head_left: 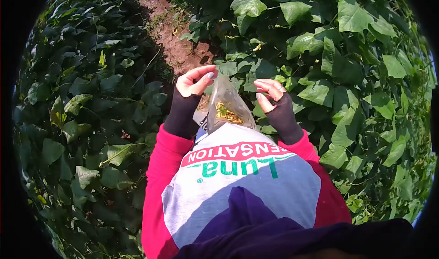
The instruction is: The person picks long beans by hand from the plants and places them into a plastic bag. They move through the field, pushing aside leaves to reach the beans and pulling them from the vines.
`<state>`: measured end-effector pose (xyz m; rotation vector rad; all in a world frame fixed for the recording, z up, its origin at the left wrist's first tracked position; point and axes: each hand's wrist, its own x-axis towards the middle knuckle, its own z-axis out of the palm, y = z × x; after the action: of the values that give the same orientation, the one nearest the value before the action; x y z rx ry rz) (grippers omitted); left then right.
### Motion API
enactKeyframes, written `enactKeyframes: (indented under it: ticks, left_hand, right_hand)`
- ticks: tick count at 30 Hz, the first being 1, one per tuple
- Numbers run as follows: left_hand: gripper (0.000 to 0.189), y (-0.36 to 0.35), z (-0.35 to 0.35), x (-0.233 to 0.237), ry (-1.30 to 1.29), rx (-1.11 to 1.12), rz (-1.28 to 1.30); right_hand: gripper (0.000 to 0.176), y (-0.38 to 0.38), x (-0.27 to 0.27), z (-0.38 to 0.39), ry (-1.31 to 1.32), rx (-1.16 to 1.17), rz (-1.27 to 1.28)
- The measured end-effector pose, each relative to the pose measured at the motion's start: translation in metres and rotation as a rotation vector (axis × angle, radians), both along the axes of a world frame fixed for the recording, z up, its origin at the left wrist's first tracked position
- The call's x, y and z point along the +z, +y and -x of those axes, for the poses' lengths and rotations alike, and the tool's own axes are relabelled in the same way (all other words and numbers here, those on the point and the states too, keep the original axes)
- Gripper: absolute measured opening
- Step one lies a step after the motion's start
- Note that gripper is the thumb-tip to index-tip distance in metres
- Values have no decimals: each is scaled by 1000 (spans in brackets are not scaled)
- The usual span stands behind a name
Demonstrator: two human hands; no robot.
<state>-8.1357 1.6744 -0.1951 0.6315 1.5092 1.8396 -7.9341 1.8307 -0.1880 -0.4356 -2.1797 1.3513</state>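
My left hand (196, 80) is raised just left of a clear plastic bag (234, 96). Its fingers stretch to the right, thumb close under them, with nothing visible in them. On the bag's other side, my right hand (273, 95) has its thumb and fingers apart and holds nothing I can see. The bag hangs at my waist, its upper end between the two hands. Small yellow and pale green plant pieces (227, 113), perhaps flowers, lie inside it. Black fingerless sleeves (182, 114) cover both wrists.
Dense leafy vines (352, 76) rise close on the right, with a few small yellowish flowers (257, 47) among them. Shaded foliage (91, 122) fills the left side. A reddish dirt path (176, 46) runs ahead between the rows.
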Motion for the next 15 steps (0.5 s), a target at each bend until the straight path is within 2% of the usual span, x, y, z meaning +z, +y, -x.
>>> enactKeyframes:
  ticks: [1, 2, 6, 7, 8, 9, 11, 14, 15]
  left_hand:
    - [29, 21, -2, -1, -1, -80, -9]
    - [35, 40, -1, 6, 78, -156, 131]
    - [51, 116, 5, -26, 590, -167, 206]
    - [54, 127, 5, -27, 560, -193, 232]
    - [46, 138, 6, -31, 635, -162, 202]
    - [41, 145, 10, -34, 576, -192, 170]
    - [28, 151, 14, -36, 551, -193, 147]
    - [27, 146, 29, -32, 522, -271, 81]
    - [26, 144, 37, -24, 481, -330, 129]
  right_hand:
    - [35, 8, -2, 6, 2, -31, -48]
    - [40, 15, -1, 13, 22, -54, -72]
    - [50, 44, -5, 44, 88, -183, -67]
    - [51, 50, -5, 52, 86, -203, -54]
    - [51, 55, -5, 60, 85, -227, -40]
    - [51, 60, -7, 66, 94, -248, -48]
    - [48, 69, -13, 76, 95, -276, -206]
    - [44, 76, -27, 89, 128, -233, -244]
    - [36, 71, -18, 94, 83, -282, -322]
